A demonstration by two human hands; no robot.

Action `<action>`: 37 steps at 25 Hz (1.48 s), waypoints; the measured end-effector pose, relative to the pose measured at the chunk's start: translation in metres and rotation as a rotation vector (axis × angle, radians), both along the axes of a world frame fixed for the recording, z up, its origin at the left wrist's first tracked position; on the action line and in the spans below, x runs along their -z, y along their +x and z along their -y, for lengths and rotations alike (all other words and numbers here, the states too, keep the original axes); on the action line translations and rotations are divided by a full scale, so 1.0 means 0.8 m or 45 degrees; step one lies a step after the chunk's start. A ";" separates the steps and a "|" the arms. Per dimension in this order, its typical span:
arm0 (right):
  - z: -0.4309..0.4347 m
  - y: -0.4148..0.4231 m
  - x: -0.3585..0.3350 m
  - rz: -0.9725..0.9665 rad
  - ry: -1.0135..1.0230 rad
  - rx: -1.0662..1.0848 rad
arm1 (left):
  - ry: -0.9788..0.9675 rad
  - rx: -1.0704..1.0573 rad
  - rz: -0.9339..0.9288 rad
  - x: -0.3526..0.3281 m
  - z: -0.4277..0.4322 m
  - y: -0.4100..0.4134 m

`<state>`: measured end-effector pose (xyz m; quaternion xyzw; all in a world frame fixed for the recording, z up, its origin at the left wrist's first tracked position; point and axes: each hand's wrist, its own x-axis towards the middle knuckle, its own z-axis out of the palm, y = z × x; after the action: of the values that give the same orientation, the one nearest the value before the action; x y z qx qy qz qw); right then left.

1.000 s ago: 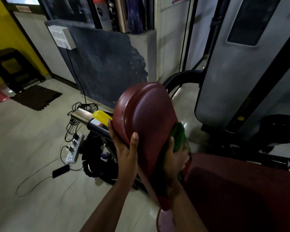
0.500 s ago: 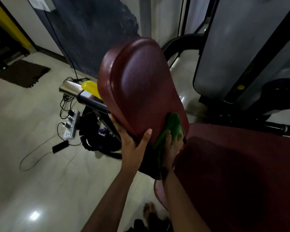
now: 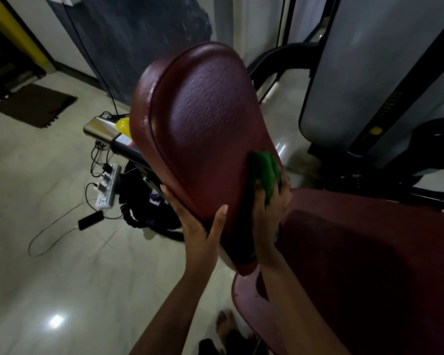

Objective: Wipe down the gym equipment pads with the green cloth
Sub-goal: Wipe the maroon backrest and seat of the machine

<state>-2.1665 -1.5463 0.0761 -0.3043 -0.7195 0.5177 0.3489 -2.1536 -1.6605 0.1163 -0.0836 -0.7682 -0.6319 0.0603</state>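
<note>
Backrest pad (image 3: 203,119), maroon and tilted, rises over the seat pad (image 3: 369,252). On its lower left edge the left hand (image 3: 198,226) has its grip clamped, thumb across the front. The right hand (image 3: 269,216) has its grip closed on the green cloth (image 3: 265,170), pressed against the pad's lower right edge.

The left grip (image 3: 198,226) wraps the upright red pad (image 3: 203,129), its fingers (image 3: 167,194) largely hidden behind it. The right grip (image 3: 269,213) covers part of the green cloth (image 3: 265,167).
</note>
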 end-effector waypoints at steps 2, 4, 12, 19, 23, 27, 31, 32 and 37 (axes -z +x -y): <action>-0.021 -0.031 -0.005 0.015 0.004 0.042 | 0.008 -0.006 0.015 0.000 0.000 0.001; -0.055 -0.046 0.016 0.077 -0.150 0.113 | 0.016 0.005 0.013 0.002 0.002 0.000; -0.071 0.001 0.101 0.486 -0.705 0.232 | 0.044 0.010 -0.011 0.007 -0.003 0.000; 0.033 0.099 0.176 0.619 -0.975 0.047 | 0.055 0.058 0.085 0.000 0.001 0.000; 0.052 0.144 0.094 0.689 -0.790 -0.091 | -0.063 0.093 0.061 -0.015 0.011 0.010; 0.042 0.177 0.047 0.819 -0.629 -0.203 | -0.062 0.184 0.151 -0.031 0.033 0.030; 0.038 0.217 0.014 0.765 -0.474 -0.228 | -0.041 0.337 0.244 -0.044 0.064 0.043; 0.038 0.226 0.010 0.754 -0.449 -0.215 | -0.077 0.392 0.279 -0.040 0.075 0.047; 0.053 0.263 -0.014 0.792 -0.389 -0.206 | -0.462 0.619 0.485 0.009 0.129 0.060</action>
<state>-1.9562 -1.5888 0.0872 -0.4381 -0.7274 0.5278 0.0213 -2.1058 -1.7641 0.1092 -0.1540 -0.8229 -0.4853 -0.2521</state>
